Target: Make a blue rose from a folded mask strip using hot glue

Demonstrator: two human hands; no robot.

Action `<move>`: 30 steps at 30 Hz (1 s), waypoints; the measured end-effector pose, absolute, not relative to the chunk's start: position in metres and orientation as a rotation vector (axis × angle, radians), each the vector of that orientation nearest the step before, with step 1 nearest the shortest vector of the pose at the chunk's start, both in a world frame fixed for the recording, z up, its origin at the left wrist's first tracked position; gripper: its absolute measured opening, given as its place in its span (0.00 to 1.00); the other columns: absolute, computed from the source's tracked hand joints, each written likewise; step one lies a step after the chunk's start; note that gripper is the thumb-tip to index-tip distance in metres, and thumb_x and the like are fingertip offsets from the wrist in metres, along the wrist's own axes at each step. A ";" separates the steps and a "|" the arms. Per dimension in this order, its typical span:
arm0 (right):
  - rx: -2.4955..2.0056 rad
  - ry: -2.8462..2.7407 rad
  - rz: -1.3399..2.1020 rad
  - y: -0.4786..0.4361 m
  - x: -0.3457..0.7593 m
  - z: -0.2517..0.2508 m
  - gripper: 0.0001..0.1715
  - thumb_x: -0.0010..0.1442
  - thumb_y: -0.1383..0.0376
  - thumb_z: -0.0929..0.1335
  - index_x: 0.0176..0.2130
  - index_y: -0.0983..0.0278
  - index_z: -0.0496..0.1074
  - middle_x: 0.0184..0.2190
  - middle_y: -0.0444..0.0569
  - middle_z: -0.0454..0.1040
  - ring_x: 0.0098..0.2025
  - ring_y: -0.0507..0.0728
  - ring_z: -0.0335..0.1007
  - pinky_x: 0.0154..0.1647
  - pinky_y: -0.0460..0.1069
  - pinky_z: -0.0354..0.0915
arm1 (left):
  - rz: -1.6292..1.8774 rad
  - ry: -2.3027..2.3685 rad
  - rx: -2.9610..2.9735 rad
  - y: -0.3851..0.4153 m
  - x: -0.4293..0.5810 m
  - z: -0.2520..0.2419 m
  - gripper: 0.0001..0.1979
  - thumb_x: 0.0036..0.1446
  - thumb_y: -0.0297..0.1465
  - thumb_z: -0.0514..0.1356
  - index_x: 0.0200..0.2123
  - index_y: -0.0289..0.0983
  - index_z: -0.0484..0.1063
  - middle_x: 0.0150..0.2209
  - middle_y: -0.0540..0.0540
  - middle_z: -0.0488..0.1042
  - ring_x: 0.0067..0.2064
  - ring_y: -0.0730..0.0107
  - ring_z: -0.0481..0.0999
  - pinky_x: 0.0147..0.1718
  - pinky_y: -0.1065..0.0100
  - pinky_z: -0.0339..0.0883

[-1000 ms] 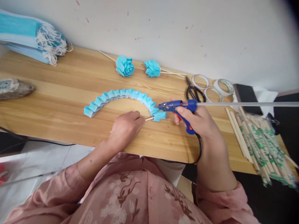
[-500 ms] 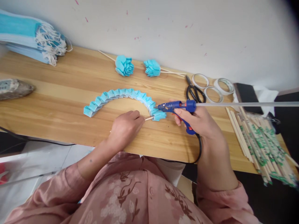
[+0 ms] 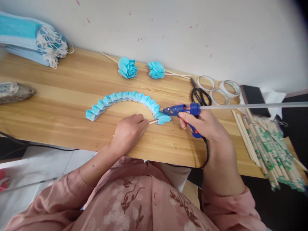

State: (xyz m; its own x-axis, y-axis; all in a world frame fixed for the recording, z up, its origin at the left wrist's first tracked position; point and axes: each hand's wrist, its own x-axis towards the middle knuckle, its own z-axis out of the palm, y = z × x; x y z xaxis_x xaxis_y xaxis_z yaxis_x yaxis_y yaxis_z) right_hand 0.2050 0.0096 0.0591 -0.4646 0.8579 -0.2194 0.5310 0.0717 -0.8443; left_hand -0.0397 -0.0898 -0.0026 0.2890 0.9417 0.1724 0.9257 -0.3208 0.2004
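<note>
My left hand [image 3: 131, 130] is closed around a thin wooden stick [image 3: 152, 122], whose tip carries a small light-blue folded flower piece [image 3: 164, 119]. From that piece a pleated light-blue strip [image 3: 122, 95] curves in an arc to the left across the table. My right hand [image 3: 201, 123] grips a blue hot glue gun [image 3: 181, 110], with a long clear glue stick [image 3: 252, 105] jutting from its back. The gun's nozzle points left and is at the strip's right end, just above the flower piece. Whether it touches the strip, I cannot tell.
Two finished blue flowers on sticks, a left one [image 3: 127, 67] and a right one [image 3: 156, 70], lie near the wall. Black scissors [image 3: 201, 94], tape rolls [image 3: 230, 88] and wrapped chopsticks [image 3: 276, 150] are at right. Face masks [image 3: 26, 38] are stacked at far left.
The glue gun has shifted very slightly, its rear end a little higher. My left hand, the stick and the strip look the same.
</note>
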 end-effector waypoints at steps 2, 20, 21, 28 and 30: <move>-1.387 -2.024 1.344 0.010 0.207 0.059 0.18 0.60 0.50 0.71 0.30 0.61 0.74 0.21 0.44 0.71 0.25 0.52 0.66 0.29 0.49 0.66 | 0.398 1.799 2.471 -0.090 -0.040 -0.003 0.20 0.74 0.31 0.47 0.38 0.36 0.78 0.35 0.43 0.74 0.36 0.63 0.71 0.30 0.65 0.57; -1.327 -2.086 1.405 0.011 0.216 0.067 0.20 0.61 0.51 0.68 0.32 0.65 0.73 0.20 0.42 0.69 0.23 0.48 0.59 0.25 0.48 0.54 | 0.460 1.790 2.506 -0.091 -0.040 -0.004 0.20 0.73 0.31 0.47 0.35 0.36 0.76 0.33 0.44 0.74 0.35 0.64 0.70 0.29 0.66 0.55; -1.324 -2.082 1.407 0.011 0.217 0.067 0.20 0.61 0.51 0.68 0.33 0.65 0.74 0.20 0.42 0.69 0.23 0.48 0.60 0.24 0.48 0.54 | 0.460 1.791 2.504 -0.091 -0.040 -0.004 0.20 0.73 0.31 0.47 0.35 0.37 0.76 0.33 0.44 0.74 0.35 0.64 0.70 0.28 0.66 0.54; -1.339 -2.040 1.452 0.014 0.216 0.064 0.20 0.61 0.52 0.69 0.42 0.65 0.74 0.19 0.40 0.69 0.21 0.49 0.61 0.23 0.47 0.56 | 0.414 1.824 2.487 -0.090 -0.039 -0.003 0.20 0.73 0.30 0.47 0.33 0.36 0.75 0.33 0.44 0.74 0.35 0.65 0.70 0.28 0.66 0.53; -1.353 -2.066 1.452 0.014 0.215 0.066 0.17 0.62 0.52 0.68 0.35 0.65 0.73 0.20 0.41 0.70 0.22 0.49 0.61 0.24 0.47 0.57 | 0.414 1.823 2.475 -0.089 -0.038 -0.003 0.20 0.73 0.30 0.47 0.32 0.36 0.75 0.33 0.44 0.74 0.35 0.65 0.69 0.28 0.65 0.53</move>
